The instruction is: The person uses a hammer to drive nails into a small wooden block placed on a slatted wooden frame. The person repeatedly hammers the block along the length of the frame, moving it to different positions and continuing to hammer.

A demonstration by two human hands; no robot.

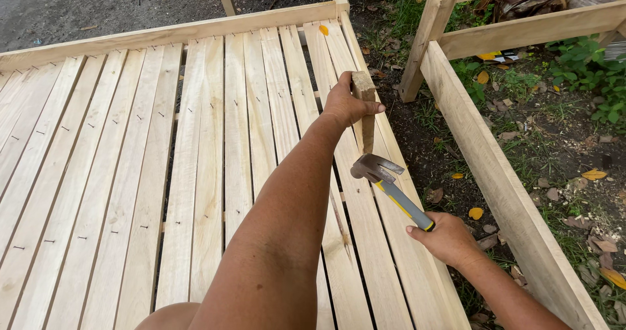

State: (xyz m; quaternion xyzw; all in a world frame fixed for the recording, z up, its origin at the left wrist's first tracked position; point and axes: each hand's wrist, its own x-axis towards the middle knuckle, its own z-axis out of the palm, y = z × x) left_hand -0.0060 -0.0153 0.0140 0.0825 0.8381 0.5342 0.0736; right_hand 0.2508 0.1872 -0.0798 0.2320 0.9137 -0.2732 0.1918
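Soft even daylight, faint shadows, sharp focus, no glare

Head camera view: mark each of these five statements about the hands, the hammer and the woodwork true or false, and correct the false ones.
1. The left hand grips a short wooden block stood upright on the slats. True.
2. The right hand holds a saw. False: it holds a claw hammer with a grey and yellow handle.
3. The hammer's head is near the lower part of the wooden block. True.
4. The slatted wooden frame is painted blue. False: it is bare, pale wood, with small nails showing in the slats.
5. The ground to the right of the slatted frame is tiled. False: it is soil with grass and fallen leaves, where a second wooden frame stands.
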